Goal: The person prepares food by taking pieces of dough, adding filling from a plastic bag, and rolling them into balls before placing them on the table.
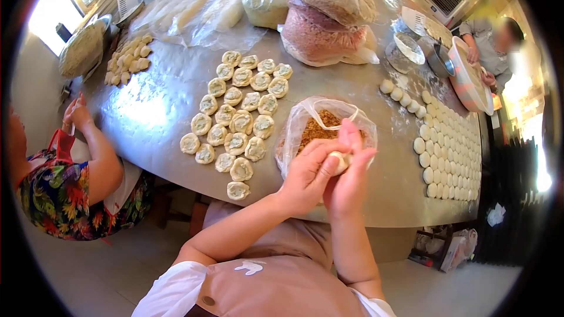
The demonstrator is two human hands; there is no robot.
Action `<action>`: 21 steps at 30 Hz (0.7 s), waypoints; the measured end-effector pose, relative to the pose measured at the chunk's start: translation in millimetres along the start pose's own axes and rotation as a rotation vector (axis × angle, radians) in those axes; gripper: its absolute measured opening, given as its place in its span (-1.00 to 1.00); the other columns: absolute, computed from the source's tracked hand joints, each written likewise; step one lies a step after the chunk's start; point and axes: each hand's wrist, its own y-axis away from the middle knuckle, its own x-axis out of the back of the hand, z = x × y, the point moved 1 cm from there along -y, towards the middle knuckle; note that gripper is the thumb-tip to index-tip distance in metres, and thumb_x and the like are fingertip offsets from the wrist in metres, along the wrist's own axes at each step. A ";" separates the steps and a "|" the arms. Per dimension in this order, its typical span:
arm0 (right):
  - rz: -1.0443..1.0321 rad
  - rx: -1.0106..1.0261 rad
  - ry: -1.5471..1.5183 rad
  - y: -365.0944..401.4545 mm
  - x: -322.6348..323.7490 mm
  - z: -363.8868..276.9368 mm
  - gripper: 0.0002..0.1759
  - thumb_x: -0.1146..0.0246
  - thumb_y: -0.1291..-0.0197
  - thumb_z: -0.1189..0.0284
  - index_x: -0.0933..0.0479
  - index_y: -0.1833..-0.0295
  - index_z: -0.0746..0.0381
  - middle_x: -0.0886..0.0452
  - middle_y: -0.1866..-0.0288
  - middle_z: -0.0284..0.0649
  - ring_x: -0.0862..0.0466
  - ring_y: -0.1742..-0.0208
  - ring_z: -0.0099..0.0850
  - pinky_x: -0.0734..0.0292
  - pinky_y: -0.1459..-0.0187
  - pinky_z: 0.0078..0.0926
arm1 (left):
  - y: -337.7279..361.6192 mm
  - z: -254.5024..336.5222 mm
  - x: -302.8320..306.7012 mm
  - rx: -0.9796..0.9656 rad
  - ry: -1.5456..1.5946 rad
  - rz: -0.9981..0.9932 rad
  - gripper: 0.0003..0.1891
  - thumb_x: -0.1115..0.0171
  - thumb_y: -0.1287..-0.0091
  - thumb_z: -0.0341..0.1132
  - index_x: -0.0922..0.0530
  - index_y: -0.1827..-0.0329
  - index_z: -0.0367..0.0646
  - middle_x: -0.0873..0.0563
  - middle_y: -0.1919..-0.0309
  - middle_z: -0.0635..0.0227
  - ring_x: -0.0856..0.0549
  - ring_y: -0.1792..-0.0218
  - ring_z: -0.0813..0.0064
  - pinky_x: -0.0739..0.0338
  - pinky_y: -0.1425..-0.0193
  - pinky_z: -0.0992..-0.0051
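Both hands meet over the near side of a clear plastic bag (286, 149) of brown crumbly filling (317, 132). Between them is a small pale dough piece (339, 162). My left hand (311, 170) has its thumb and fingers closed round the dough. My right hand (351, 179) cups it from the right, its fingers pointing up and away. To the left lie rows of round filled dough pieces (241, 122) with pale green tops. Flat white dough rounds (449, 152) stand in tight rows on the right.
On the metal table (170, 135) are dough lumps (128, 60), sheeted dough under plastic (188, 14) and stacked bags of pink filling (326, 38). A co-worker in a floral top (56, 191) sits left; another person (490, 44) stands by a large basin (468, 79) at right.
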 end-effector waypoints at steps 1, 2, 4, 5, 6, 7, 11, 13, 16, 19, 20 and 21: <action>-0.038 0.020 0.037 5.7 -1.5 2.0 -0.08 0.20 -0.45 -0.18 -0.01 -0.51 0.45 -0.06 -0.57 0.07 -0.24 -0.48 -0.23 -0.17 -0.44 -0.28 | -2.2 3.6 3.4 -0.018 -0.027 -0.016 -0.78 -0.04 -0.48 -0.40 -0.60 -0.07 -0.21 -0.63 0.02 0.19 -0.58 -0.06 0.27 -0.45 -0.19 0.40; -0.114 0.041 0.072 8.4 0.2 1.6 -0.06 0.16 -0.43 -0.20 -0.01 -0.51 0.46 -0.03 -0.57 0.04 -0.23 -0.47 -0.22 -0.12 -0.47 -0.28 | -2.2 0.0 5.4 -0.033 -0.066 -0.044 -0.74 -0.02 -0.49 -0.34 -0.60 -0.11 -0.19 -0.61 -0.05 0.15 -0.53 -0.14 0.22 -0.41 -0.24 0.37; -0.153 0.011 0.138 7.2 6.6 4.0 -0.27 0.06 -0.48 -0.05 -0.21 -0.35 0.44 -0.35 -0.36 -0.03 -0.40 -0.31 -0.34 -0.30 -0.31 -0.39 | -3.9 -5.5 10.2 -0.089 -0.188 -0.106 -0.62 0.06 -0.52 -0.19 -0.55 -0.22 -0.19 -0.51 -0.20 0.07 -0.39 -0.30 0.14 -0.30 -0.34 0.30; -0.171 -0.019 0.207 5.0 10.4 7.5 -0.34 0.09 -0.50 -0.03 -0.34 -0.24 0.42 -0.45 -0.28 -0.07 -0.48 -0.23 -0.40 -0.42 -0.21 -0.43 | -6.2 -6.4 13.6 -0.132 -0.272 -0.138 -0.54 0.12 -0.54 -0.09 -0.50 -0.29 -0.21 -0.43 -0.29 0.03 -0.31 -0.38 0.10 -0.23 -0.40 0.26; -0.147 -0.099 0.172 3.3 12.3 5.5 -0.45 0.06 -0.51 0.06 -0.39 -0.17 0.40 -0.50 -0.21 -0.11 -0.51 -0.18 -0.44 -0.43 -0.18 -0.47 | -9.1 -6.6 13.4 -0.175 -0.356 -0.168 -0.45 0.17 -0.56 0.00 -0.45 -0.36 -0.22 -0.35 -0.38 -0.02 -0.22 -0.46 0.07 -0.15 -0.46 0.22; -0.123 -0.181 0.135 2.9 13.9 3.0 -0.55 0.03 -0.52 0.16 -0.44 -0.10 0.38 -0.55 -0.15 -0.14 -0.53 -0.13 -0.48 -0.44 -0.14 -0.51 | -9.8 -3.8 10.3 -0.175 -0.296 -0.115 -0.36 0.25 -0.53 0.11 -0.34 -0.43 -0.23 -0.37 -0.37 -0.01 -0.14 -0.49 0.08 -0.05 -0.49 0.17; -0.069 -0.020 0.402 7.2 8.2 -22.3 -0.72 0.00 -0.51 0.37 -0.53 0.09 0.34 -0.65 -0.01 -0.17 -0.58 -0.01 -0.58 -0.50 0.01 -0.59 | -4.3 -4.2 9.8 0.096 0.062 -0.148 0.17 0.44 -0.22 0.58 0.22 -0.59 -0.31 -0.07 -0.54 0.07 0.13 -0.59 0.14 0.16 -0.58 0.18; -0.103 0.229 0.626 6.5 9.2 -21.8 -0.72 -0.05 -0.46 0.44 -0.46 -0.14 0.36 -0.59 -0.17 -0.04 -0.59 -0.15 -0.36 -0.51 -0.09 -0.46 | -6.7 0.2 6.3 0.279 0.439 -0.210 0.29 0.40 -0.11 0.66 0.30 -0.58 -0.35 0.03 -0.57 0.09 0.13 -0.59 0.18 0.11 -0.58 0.24; -0.276 0.549 0.896 1.0 10.2 -13.3 -0.41 -0.11 -0.40 0.45 -0.17 -0.47 0.39 -0.29 -0.46 0.11 -0.31 -0.48 -0.02 -0.24 -0.40 -0.21 | -13.9 21.1 7.2 0.311 0.409 -0.390 0.33 -0.09 -0.10 0.53 0.33 -0.58 -0.34 -0.01 -0.56 0.14 -0.05 -0.55 0.25 -0.05 -0.54 0.29; -0.182 0.388 0.712 -13.5 17.8 -20.7 -0.27 -0.15 -0.39 0.29 -0.06 -0.50 0.43 -0.08 -0.54 0.20 -0.11 -0.57 0.07 0.01 -0.49 -0.06 | 1.9 8.7 9.1 0.212 0.313 -0.482 0.17 -0.45 -0.14 0.08 0.15 -0.53 -0.41 -0.15 -0.42 -0.01 -0.24 -0.42 0.16 -0.18 -0.47 0.22; -0.155 0.320 0.833 -22.4 27.8 -15.6 -0.14 -0.11 -0.40 0.09 0.02 -0.51 0.47 0.04 -0.57 0.27 0.01 -0.60 0.11 0.19 -0.51 0.06 | 4.1 11.0 6.9 0.145 0.157 -0.483 0.15 -0.48 -0.12 0.06 0.10 -0.52 -0.42 -0.18 -0.39 -0.03 -0.27 -0.39 0.12 -0.20 -0.46 0.22; -0.190 0.304 0.854 -18.8 27.0 -15.1 -0.13 -0.08 -0.40 0.04 0.01 -0.51 0.47 0.04 -0.57 0.27 0.03 -0.60 0.12 0.21 -0.50 0.08 | 3.7 15.1 5.5 0.074 0.000 -0.481 0.14 -0.50 -0.10 0.04 0.06 -0.50 -0.43 -0.21 -0.35 -0.05 -0.31 -0.36 0.08 -0.22 -0.44 0.21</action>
